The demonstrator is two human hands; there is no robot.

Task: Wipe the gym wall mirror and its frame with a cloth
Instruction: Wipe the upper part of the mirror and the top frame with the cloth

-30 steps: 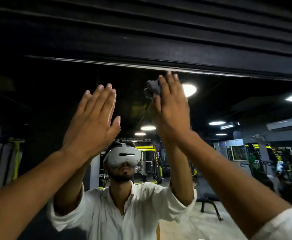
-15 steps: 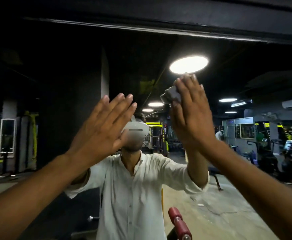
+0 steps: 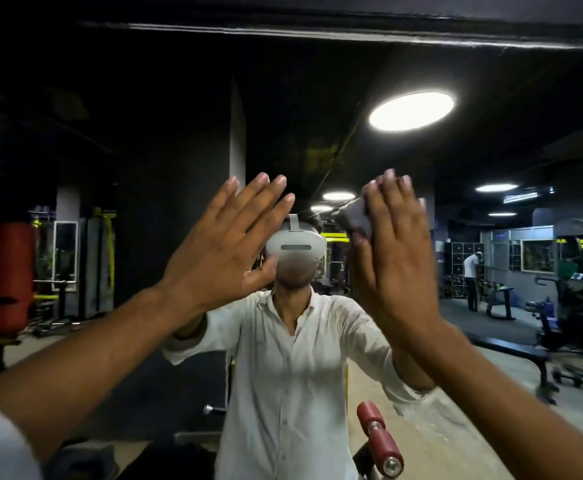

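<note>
no readable text, labels, signs

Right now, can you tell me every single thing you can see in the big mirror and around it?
mirror: one, dark reflection, fills the view
mirror frame: one, dark with a pale edge, across the top
cloth: one, dark grey, pressed on the mirror, centre right
ceiling lights: several, white, reflected, biggest upper right
punch bag: one, red, far left
roller pads: two, red, bottom centre
bench: one, black, right
headset: one, pale grey, centre
shirt: one, white, centre, lower half
distant person: one, white top, right
left hand: one, fingers straight, raised, centre left
right hand: one, fingers straight, pressing the cloth
</note>
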